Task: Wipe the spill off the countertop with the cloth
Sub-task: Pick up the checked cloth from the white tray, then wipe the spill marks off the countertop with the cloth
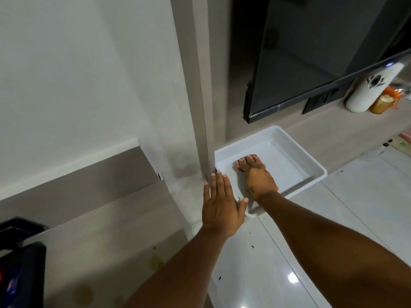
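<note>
No legible writing anywhere in view. The white cylinder at upper right carries only a dark leaf-shaped emblem around a hole, no text. A dark device at the lower left edge shows a blurred pale mark that could be lettering; unreadable, and the object is cut off by the frame.

Right hand: reaches into the white tray, palm down, fingers pressed onto the cloth. The cloth is red-and-white, bunched under the fingers; only small parts show beyond the fingertips and a sliver by the wrist. Grasping versus merely pressing: cannot tell, since the hand covers most of it.

Left hand: flat and released, fingers spread, resting at the tray's near-left corner beside the grey wall column. Thumb touches the tray rim.

The tray sits on the countertop, against the column. Its floor looks glossy, possibly wet; not certain.

The countertop's white glossy section shows a few small dark specks near the forearms. Yellowish stains lie on the beige surface at lower left; faint, edges hard to make out.

A dark screen hangs above, its upper part cut off. An amber jar is partly hidden behind the cylinder.
</note>
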### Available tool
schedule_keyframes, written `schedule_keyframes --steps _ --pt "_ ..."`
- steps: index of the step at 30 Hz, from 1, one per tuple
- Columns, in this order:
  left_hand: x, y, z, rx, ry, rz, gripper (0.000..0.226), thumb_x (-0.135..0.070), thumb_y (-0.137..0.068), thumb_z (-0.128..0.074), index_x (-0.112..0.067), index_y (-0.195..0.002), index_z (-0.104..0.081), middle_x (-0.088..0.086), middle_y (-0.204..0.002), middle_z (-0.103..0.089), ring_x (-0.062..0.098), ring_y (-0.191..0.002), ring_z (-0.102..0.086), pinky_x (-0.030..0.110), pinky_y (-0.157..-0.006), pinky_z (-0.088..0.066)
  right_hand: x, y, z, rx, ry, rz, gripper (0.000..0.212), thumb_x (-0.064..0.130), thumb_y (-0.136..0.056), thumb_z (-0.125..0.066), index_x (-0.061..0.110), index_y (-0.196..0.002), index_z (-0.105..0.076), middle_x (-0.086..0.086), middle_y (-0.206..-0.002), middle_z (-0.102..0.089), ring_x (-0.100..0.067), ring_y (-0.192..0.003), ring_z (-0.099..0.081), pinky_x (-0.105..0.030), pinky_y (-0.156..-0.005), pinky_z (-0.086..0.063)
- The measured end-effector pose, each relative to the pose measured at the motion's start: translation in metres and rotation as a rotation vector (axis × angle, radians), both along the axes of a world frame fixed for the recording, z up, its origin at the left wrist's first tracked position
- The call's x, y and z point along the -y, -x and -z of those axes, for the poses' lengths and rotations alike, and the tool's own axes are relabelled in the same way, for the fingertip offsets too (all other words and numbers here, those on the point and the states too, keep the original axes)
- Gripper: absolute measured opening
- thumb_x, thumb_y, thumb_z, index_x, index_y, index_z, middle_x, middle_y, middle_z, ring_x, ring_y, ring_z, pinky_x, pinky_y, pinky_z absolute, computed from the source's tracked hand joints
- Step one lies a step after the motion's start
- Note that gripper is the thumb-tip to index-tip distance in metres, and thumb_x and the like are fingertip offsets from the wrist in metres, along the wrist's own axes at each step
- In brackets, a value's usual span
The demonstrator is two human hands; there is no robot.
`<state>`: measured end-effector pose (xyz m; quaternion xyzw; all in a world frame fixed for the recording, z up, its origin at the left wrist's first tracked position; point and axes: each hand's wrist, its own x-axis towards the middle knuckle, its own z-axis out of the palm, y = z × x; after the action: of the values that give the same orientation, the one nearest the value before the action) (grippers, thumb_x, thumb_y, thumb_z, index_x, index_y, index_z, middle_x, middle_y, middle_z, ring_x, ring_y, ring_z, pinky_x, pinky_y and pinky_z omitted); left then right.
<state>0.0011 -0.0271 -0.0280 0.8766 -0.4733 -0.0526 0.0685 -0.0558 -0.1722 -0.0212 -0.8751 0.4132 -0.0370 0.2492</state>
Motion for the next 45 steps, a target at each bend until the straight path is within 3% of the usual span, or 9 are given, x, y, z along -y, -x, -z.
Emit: schedule_keyframes --steps 5,10,14,18,21,26,31,39,45 --pt "-0.029 -0.005 -0.035 0.020 0.053 0.018 0.086 -0.061 -0.100 -0.035 -0.008 -0.161 -0.009 0.014 -0.171 -0.010 0.033 -0.158 -0.006 0.047 -0.128 -0.005 -0.027 0.005 -0.037 0.036 0.059 0.026 0.071 0.032 -0.102 -0.050 0.022 -0.162 -0.012 0.003 -0.170 0.004 -0.021 -0.155 0.007 -0.045 -0.126 -0.006" --pt "-0.085 -0.014 -0.067 0.112 -0.012 0.068 0.078 -0.055 -0.105 -0.024 -0.008 -0.161 0.001 0.015 -0.171 0.004 0.034 -0.158 0.006 0.049 -0.128 0.004 -0.111 0.005 -0.070 0.187 0.129 -0.083 0.066 0.032 -0.105 -0.048 0.027 -0.161 -0.013 0.008 -0.168 0.009 -0.014 -0.152 0.015 -0.038 -0.126 -0.001" --pt "-0.164 -0.011 -0.085 0.166 -0.022 0.024 0.076 -0.046 -0.103 -0.028 -0.006 -0.161 0.002 0.016 -0.171 0.005 0.032 -0.157 0.009 0.049 -0.127 0.006 -0.210 0.011 -0.075 0.261 0.180 -0.190 0.062 0.009 -0.105 -0.047 0.028 -0.159 -0.023 0.006 -0.168 -0.002 -0.012 -0.153 0.010 -0.032 -0.126 -0.003" --pt "-0.257 -0.006 -0.088 0.136 -0.009 -0.020 0.076 -0.043 -0.100 -0.026 -0.005 -0.161 -0.002 0.018 -0.171 0.003 0.032 -0.158 0.006 0.050 -0.127 0.002 -0.295 0.017 -0.070 0.201 0.104 -0.221 0.057 0.020 -0.107 -0.040 0.023 -0.160 -0.020 0.003 -0.169 0.000 -0.011 -0.153 0.011 -0.032 -0.125 0.001" --pt "-0.335 -0.003 -0.073 0.087 -0.023 -0.043 0.079 -0.049 -0.100 -0.027 -0.002 -0.160 -0.005 0.019 -0.170 -0.001 0.033 -0.158 0.002 0.050 -0.127 0.002 -0.349 0.026 -0.063 0.264 -0.008 -0.200 0.054 0.006 -0.106 -0.039 0.021 -0.158 -0.029 0.003 -0.168 -0.009 -0.012 -0.154 0.003 -0.029 -0.125 0.001" --pt "-0.443 0.005 -0.028 -0.024 -0.129 -0.109 0.082 -0.054 -0.101 -0.030 -0.003 -0.160 -0.007 0.018 -0.171 -0.004 0.033 -0.158 0.001 0.049 -0.128 -0.001 -0.404 0.059 -0.035 0.114 -0.019 -0.118 0.077 -0.015 -0.089 -0.048 0.022 -0.155 -0.035 -0.003 -0.168 -0.016 -0.021 -0.155 -0.006 -0.031 -0.125 -0.010" --pt "-0.489 0.017 0.009 -0.073 -0.189 -0.098 0.082 -0.056 -0.102 -0.026 -0.002 -0.160 -0.005 0.019 -0.170 0.000 0.031 -0.158 0.006 0.042 -0.127 0.005 -0.409 0.091 -0.008 -0.017 -0.068 -0.080 0.069 0.014 -0.095 -0.065 0.027 -0.155 -0.034 -0.002 -0.168 -0.019 -0.024 -0.155 -0.007 -0.046 -0.125 -0.015" --pt "-0.494 0.017 0.021 -0.101 -0.115 -0.108 0.088 -0.064 -0.099 -0.022 -0.002 -0.160 -0.007 0.015 -0.170 -0.002 0.028 -0.158 0.006 0.047 -0.128 -0.011 -0.404 0.079 0.017 -0.086 0.129 -0.164 0.069 0.054 -0.103 -0.011 0.017 -0.160 -0.018 -0.008 -0.168 -0.012 -0.026 -0.155 0.000 -0.044 -0.126 -0.003" --pt "-0.495 0.017 0.031 -0.103 -0.056 -0.116 0.088 -0.064 -0.100 -0.029 -0.003 -0.160 -0.010 0.015 -0.171 -0.007 0.027 -0.159 0.003 0.047 -0.128 -0.015 -0.331 -0.022 0.013 -0.096 0.169 -0.158 0.074 0.059 -0.102 -0.012 0.010 -0.156 -0.024 -0.018 -0.165 -0.021 -0.035 -0.153 -0.006 -0.051 -0.125 -0.005"
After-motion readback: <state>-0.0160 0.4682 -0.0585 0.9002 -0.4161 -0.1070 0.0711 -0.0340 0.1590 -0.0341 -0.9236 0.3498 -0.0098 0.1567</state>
